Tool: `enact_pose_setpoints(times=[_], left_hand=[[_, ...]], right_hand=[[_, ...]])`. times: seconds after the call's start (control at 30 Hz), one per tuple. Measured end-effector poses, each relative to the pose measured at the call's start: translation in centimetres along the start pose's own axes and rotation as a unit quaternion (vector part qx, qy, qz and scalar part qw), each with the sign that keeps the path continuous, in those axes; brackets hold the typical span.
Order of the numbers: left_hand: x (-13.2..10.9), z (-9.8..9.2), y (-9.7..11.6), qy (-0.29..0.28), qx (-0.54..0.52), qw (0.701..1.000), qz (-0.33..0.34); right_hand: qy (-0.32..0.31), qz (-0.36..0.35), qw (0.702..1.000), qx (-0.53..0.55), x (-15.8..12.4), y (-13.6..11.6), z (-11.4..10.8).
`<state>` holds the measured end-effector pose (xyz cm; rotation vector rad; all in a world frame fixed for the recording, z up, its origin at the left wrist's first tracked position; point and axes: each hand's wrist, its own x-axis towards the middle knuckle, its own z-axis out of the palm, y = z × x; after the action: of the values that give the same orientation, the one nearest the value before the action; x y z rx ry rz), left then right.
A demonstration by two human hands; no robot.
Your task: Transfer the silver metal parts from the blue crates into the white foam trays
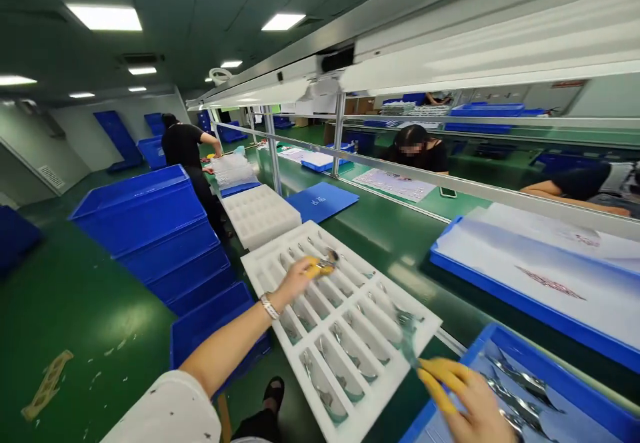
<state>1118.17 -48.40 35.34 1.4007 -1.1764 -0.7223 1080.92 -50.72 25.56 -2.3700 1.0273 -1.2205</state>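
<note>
A white foam tray lies in front of me, its slots filled in part with shiny curved metal pieces with greenish ends. Above its far half is my left hand, yellow covers on its fingertips, closed on a small shiny metal piece. My right hand, also with yellow finger covers, is at the tray's near right corner. It pinches the end of a curved metal piece with a greenish surface, blurred by motion, which reaches over the tray. The exact kind of these pieces cannot be made out.
A blue bin with several shiny metal pieces stands at the right. Behind it is a paper-lined blue tray. Stacked foam trays and a blue board lie beyond. Blue crates are stacked at left. Other people work nearby.
</note>
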Motion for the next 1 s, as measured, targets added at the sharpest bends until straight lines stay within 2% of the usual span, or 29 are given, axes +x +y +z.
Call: enact_pose_setpoints(times=[0.1, 0.17, 0.23, 0.3, 0.4, 0.57, 0.7, 0.87, 1.0], left_hand=[[0.3, -9.8, -2.7, 0.139, -0.004, 0.988, -0.060], [0.5, -14.7, -4.4, 0.205, 0.018, 0.975, -0.084], [0.7, -18.0, -6.1, 0.228, 0.035, 0.968, -0.103], [1.0, -20.1, -7.8, 0.216, 0.039, 0.969, -0.115], [2.0, -21.4, -10.2, 0.171, 0.027, 0.977, -0.123], [3.9, -21.7, -12.7, 0.094, 0.024, 0.987, -0.129], [4.3, -21.7, -13.1, 0.030, 0.063, 0.993, -0.092], [4.2, -21.9, -12.8, -0.008, 0.084, 0.993, -0.082], [4.3, -22.2, -12.5, -0.023, 0.072, 0.993, -0.092]], right_hand=[[-0.042, -0.064, 0.995, 0.056, 8.3, -8.2, 8.6], [-0.078, -0.068, 0.993, 0.053, 12.6, -13.1, 14.3], [-0.144, -0.046, 0.988, 0.026, 15.4, -16.4, 19.1], [-0.230, -0.011, 0.973, -0.013, 16.9, -18.1, 22.4], [-0.332, 0.030, 0.940, -0.075, 17.6, -18.8, 24.6], [-0.433, 0.053, 0.890, -0.131, 18.3, -19.2, 24.9], [-0.447, 0.056, 0.881, -0.143, 19.5, -20.2, 25.4], [-0.486, 0.077, 0.859, -0.141, 20.5, -20.6, 25.5], [-0.450, 0.069, 0.885, -0.096, 20.3, -19.8, 24.9]])
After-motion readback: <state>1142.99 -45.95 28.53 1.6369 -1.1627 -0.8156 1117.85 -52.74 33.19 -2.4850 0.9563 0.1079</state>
